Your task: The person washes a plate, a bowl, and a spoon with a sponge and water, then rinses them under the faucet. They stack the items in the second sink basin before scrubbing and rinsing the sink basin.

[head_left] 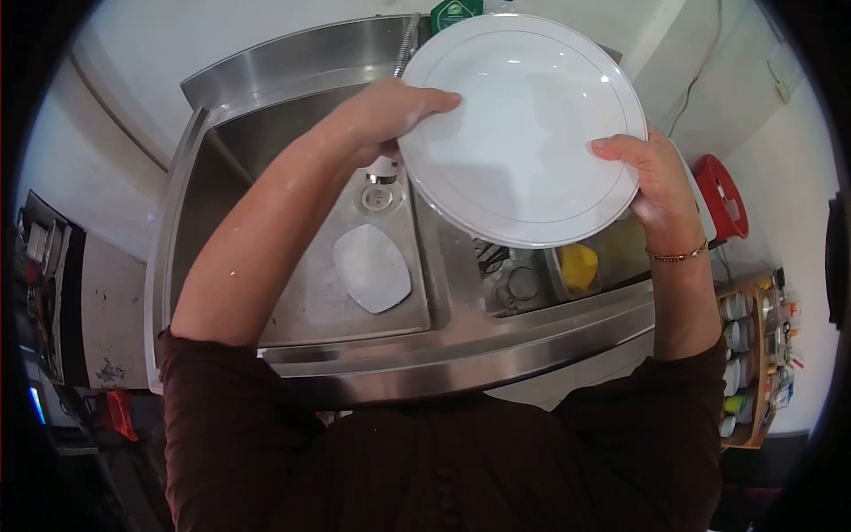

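Observation:
A large round white plate (pixel 523 133) with thin rim lines is raised above the double sink, its upper face toward me. My left hand (pixel 386 115) grips its left edge, thumb on top and the other fingers out of sight behind it. On the right edge my right hand (pixel 651 173) holds it the same way, with the thumb over the rim. Both hands look wet. Below, a white squarish dish (pixel 372 269) lies in the left sink basin (pixel 310 310), near the drain (pixel 377 199). The plate hides part of the right basin.
The right basin holds a glass (pixel 521 284), dark utensils (pixel 490 257) and a yellow sponge (pixel 579 266) in a container. A coiled metal hose (pixel 408 44) rises behind the plate, beside a green package (pixel 456 11). At right are a red basket (pixel 722 197) and a shelf of dishes (pixel 749 363).

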The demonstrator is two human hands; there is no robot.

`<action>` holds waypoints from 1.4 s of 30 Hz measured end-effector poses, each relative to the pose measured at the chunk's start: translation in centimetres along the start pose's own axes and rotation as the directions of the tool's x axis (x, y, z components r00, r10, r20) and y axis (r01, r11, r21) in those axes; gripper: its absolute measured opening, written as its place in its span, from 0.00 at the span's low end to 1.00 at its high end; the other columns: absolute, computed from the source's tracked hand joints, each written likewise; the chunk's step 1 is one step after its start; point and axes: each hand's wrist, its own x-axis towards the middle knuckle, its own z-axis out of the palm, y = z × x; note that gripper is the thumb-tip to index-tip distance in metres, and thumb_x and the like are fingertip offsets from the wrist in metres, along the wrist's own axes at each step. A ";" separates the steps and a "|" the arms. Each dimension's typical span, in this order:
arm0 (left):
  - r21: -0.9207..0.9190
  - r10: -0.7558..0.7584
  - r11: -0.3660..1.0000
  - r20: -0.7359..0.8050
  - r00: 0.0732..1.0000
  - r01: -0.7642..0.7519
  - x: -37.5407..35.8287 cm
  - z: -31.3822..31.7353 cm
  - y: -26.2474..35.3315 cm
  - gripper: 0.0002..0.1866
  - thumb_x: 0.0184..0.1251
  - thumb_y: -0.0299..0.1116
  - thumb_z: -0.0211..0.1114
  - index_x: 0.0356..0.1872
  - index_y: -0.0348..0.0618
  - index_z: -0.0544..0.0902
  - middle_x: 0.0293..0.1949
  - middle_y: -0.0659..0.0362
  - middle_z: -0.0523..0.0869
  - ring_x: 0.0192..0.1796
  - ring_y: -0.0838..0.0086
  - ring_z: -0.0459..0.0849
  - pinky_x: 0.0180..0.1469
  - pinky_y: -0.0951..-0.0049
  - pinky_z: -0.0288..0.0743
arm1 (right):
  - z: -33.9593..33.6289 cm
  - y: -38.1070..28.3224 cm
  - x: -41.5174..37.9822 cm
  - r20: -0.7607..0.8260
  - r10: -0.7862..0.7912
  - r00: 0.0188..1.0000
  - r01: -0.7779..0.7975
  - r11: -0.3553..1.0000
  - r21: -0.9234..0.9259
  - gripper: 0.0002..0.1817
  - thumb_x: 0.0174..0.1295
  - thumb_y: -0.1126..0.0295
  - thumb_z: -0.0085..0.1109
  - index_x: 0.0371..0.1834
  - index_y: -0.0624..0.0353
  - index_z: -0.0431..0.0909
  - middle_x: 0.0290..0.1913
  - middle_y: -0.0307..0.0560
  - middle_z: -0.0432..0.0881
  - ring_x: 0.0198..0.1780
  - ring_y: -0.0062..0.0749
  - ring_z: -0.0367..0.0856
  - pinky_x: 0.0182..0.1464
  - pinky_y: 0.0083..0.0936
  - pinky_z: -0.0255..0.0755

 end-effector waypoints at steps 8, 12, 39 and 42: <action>-0.392 0.022 0.920 -0.003 1.000 -0.021 8.5 6.3 -2.9 0.19 0.56 0.36 0.63 0.45 0.34 0.77 0.36 0.55 0.83 0.33 0.72 0.84 0.33 0.73 0.77 | -8.6 4.2 4.4 -0.076 0.063 0.995 -0.059 0.997 0.055 0.26 0.47 0.81 0.59 0.54 0.75 0.67 0.46 0.56 0.78 0.45 0.40 0.80 0.50 0.31 0.76; -0.322 -0.066 0.945 -0.015 0.998 0.058 9.7 7.4 -4.3 0.18 0.56 0.35 0.62 0.46 0.35 0.76 0.36 0.55 0.83 0.34 0.71 0.84 0.33 0.72 0.78 | -9.8 7.9 5.8 -0.169 0.191 0.967 -0.162 0.972 0.173 0.26 0.44 0.82 0.59 0.51 0.69 0.69 0.44 0.53 0.77 0.43 0.41 0.80 0.39 0.34 0.77; -0.685 -0.121 0.720 -0.276 0.954 -0.107 7.9 11.0 -3.8 0.27 0.45 0.17 0.55 0.53 0.27 0.68 0.46 0.44 0.75 0.47 0.53 0.78 0.49 0.53 0.75 | -13.8 9.1 8.9 0.072 0.304 0.950 -0.312 0.938 0.152 0.47 0.58 0.33 0.43 0.63 0.69 0.60 0.51 0.55 0.75 0.47 0.35 0.76 0.48 0.31 0.70; -0.642 -0.127 0.758 -0.320 0.939 -0.116 8.8 10.2 -5.3 0.26 0.46 0.19 0.56 0.52 0.26 0.67 0.46 0.43 0.75 0.47 0.51 0.78 0.48 0.47 0.75 | -14.8 9.4 8.2 -0.050 0.254 0.966 -0.248 0.963 0.106 0.44 0.56 0.36 0.51 0.63 0.66 0.62 0.45 0.52 0.76 0.39 0.32 0.74 0.43 0.30 0.69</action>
